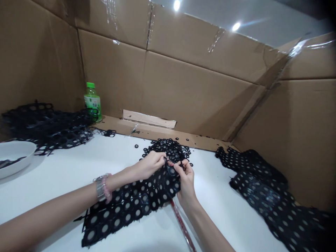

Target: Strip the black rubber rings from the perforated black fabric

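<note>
Both hands are on the black mesh sheet (136, 206), at its far edge. Left hand (149, 165) is curled, thumb and fingertips pinched on the edge. Right hand (186, 180) is pinching the same way, just beside it, with the tips nearly meeting. Too small to tell exactly what sits between the tips.

Sheet lies flat on the white table (65, 164), its near end hanging past the hands toward the camera side. Round holes all over it, with pale discs showing in them. Work in hand looks like fine picking at that edge. Needs steady fingertip control there, with the sheet kept flat.

Small black rings (168, 147) are heaped just beyond the hands, a few stray ones nearby. Red strip (182, 225) lies under the sheet's right side. More mesh (258, 189) runs along the right, another heap (47, 126) sits far left, by a white bowl (15, 157). Green-capped bottle (92, 101) stands in the corner against the cardboard wall (183, 87). Beaded bracelet (102, 187) on the left wrist.
</note>
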The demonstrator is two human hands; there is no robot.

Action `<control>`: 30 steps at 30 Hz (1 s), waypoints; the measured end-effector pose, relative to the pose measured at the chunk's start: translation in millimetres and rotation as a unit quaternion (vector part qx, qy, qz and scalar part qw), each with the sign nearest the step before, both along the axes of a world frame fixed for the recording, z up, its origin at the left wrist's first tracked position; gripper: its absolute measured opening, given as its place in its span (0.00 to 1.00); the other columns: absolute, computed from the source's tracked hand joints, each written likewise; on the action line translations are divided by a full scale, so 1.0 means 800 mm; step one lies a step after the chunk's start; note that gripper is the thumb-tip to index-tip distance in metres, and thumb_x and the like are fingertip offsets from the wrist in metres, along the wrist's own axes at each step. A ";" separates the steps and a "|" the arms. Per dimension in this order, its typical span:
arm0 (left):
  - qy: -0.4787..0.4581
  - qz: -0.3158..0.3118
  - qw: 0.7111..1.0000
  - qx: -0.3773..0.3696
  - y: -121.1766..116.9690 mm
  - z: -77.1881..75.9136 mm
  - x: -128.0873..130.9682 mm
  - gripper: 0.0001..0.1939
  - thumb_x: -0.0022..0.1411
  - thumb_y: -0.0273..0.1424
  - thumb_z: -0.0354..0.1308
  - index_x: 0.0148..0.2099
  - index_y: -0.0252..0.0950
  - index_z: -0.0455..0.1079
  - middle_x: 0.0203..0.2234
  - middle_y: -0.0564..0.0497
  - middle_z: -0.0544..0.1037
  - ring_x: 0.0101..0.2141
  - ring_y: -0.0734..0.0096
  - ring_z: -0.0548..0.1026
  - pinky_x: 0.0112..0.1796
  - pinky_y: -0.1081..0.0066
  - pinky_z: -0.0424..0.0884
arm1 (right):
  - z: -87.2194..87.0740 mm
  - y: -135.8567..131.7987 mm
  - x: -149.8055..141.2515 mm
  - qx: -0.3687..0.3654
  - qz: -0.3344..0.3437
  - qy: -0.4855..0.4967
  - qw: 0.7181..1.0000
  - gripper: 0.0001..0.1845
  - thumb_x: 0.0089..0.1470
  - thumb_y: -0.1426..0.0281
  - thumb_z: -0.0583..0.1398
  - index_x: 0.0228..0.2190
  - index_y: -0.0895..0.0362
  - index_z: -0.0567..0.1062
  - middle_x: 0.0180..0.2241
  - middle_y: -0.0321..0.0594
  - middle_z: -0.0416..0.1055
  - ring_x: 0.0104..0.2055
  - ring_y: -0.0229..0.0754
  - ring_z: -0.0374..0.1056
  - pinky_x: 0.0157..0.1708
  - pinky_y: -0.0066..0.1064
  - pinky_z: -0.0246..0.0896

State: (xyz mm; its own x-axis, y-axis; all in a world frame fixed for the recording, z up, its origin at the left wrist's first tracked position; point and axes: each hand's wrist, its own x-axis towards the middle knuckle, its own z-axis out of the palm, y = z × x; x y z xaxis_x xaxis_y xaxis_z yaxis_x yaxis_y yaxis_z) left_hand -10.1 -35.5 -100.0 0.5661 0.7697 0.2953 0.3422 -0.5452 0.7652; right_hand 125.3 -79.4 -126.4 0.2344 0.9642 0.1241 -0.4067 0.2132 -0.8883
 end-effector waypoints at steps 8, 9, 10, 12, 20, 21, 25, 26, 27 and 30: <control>-0.084 0.083 0.986 -0.114 0.072 0.000 -0.042 0.12 0.57 0.34 0.36 0.23 0.37 0.47 0.13 0.61 0.47 0.12 0.84 0.47 0.15 0.81 0.45 | 0.016 -0.005 0.003 -0.087 -0.016 0.034 0.995 0.20 0.36 0.72 0.64 0.19 0.53 0.53 0.22 0.30 0.67 0.27 0.37 0.65 0.19 0.24 0.51; -0.079 0.098 0.987 -0.100 0.079 -0.002 -0.049 0.13 0.57 0.34 0.36 0.22 0.37 0.48 0.13 0.61 0.48 0.12 0.83 0.48 0.15 0.80 0.46 | 0.016 -0.005 0.002 -0.093 0.001 0.043 0.995 0.20 0.36 0.72 0.64 0.19 0.54 0.54 0.23 0.30 0.69 0.26 0.37 0.64 0.19 0.24 0.52; -0.071 0.111 0.988 -0.084 0.085 -0.005 -0.054 0.13 0.57 0.35 0.38 0.22 0.37 0.49 0.13 0.61 0.50 0.13 0.82 0.50 0.16 0.80 0.47 | 0.017 -0.006 0.002 -0.098 0.024 0.053 0.993 0.20 0.36 0.71 0.64 0.19 0.54 0.55 0.23 0.30 0.70 0.26 0.36 0.64 0.20 0.24 0.52; -0.045 0.126 0.990 -0.055 0.088 -0.017 -0.057 0.13 0.56 0.36 0.42 0.22 0.35 0.54 0.13 0.58 0.56 0.15 0.79 0.56 0.18 0.78 0.52 | 0.015 -0.006 0.001 -0.111 0.071 0.076 0.988 0.20 0.36 0.71 0.65 0.19 0.54 0.55 0.24 0.31 0.71 0.25 0.35 0.64 0.22 0.23 0.55; 0.043 0.098 0.983 0.146 0.047 -0.006 -0.033 0.12 0.59 0.36 0.46 0.38 0.34 0.64 0.30 0.49 0.71 0.30 0.70 0.67 0.33 0.71 0.61 | 0.014 -0.005 0.003 -0.168 0.121 0.068 0.976 0.14 0.37 0.68 0.66 0.24 0.56 0.65 0.21 0.30 0.69 0.17 0.30 0.58 0.15 0.21 0.48; 0.054 0.078 0.980 0.176 0.037 0.004 -0.031 0.12 0.60 0.36 0.44 0.34 0.34 0.64 0.26 0.51 0.69 0.27 0.72 0.65 0.30 0.73 0.60 | 0.014 -0.005 0.003 -0.172 0.120 0.068 0.975 0.14 0.37 0.68 0.66 0.24 0.56 0.65 0.19 0.28 0.66 0.16 0.29 0.56 0.14 0.20 0.45; 0.115 -0.026 0.967 0.225 -0.001 0.025 -0.019 0.17 0.58 0.38 0.48 0.21 0.35 0.57 0.15 0.56 0.60 0.18 0.78 0.57 0.22 0.75 0.51 | 0.014 -0.007 0.003 -0.161 0.100 0.069 0.979 0.16 0.36 0.68 0.67 0.24 0.55 0.64 0.16 0.25 0.63 0.15 0.28 0.57 0.14 0.19 0.47; 0.133 -0.038 0.964 0.227 -0.006 0.024 -0.015 0.17 0.57 0.39 0.50 0.21 0.35 0.56 0.14 0.57 0.60 0.18 0.78 0.57 0.21 0.74 0.50 | 0.014 -0.007 0.003 -0.155 0.096 0.069 0.981 0.16 0.36 0.69 0.67 0.25 0.55 0.64 0.18 0.26 0.64 0.17 0.29 0.59 0.17 0.19 0.51; 0.147 -0.042 0.963 0.223 -0.010 0.022 -0.012 0.17 0.56 0.39 0.51 0.21 0.35 0.56 0.14 0.57 0.60 0.17 0.78 0.57 0.21 0.74 0.50 | 0.014 -0.008 0.003 -0.151 0.091 0.068 0.982 0.17 0.35 0.69 0.67 0.25 0.55 0.64 0.19 0.27 0.66 0.19 0.30 0.62 0.19 0.20 0.55; 0.168 -0.019 0.967 0.189 -0.012 0.011 -0.006 0.17 0.57 0.38 0.49 0.20 0.35 0.55 0.14 0.56 0.61 0.16 0.79 0.56 0.20 0.75 0.49 | 0.014 -0.009 0.003 -0.157 0.069 0.054 0.984 0.20 0.31 0.70 0.69 0.27 0.55 0.65 0.20 0.29 0.67 0.21 0.32 0.64 0.22 0.21 0.58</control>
State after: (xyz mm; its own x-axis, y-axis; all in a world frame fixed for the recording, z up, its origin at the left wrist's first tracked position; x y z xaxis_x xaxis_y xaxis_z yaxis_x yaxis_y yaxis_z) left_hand -15.0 -45.1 -90.9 0.7044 0.6196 0.3463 0.5116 -0.7814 0.3573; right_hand 127.5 -86.7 -115.3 0.0932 0.9746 -0.2036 -0.5072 -0.1294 -0.8520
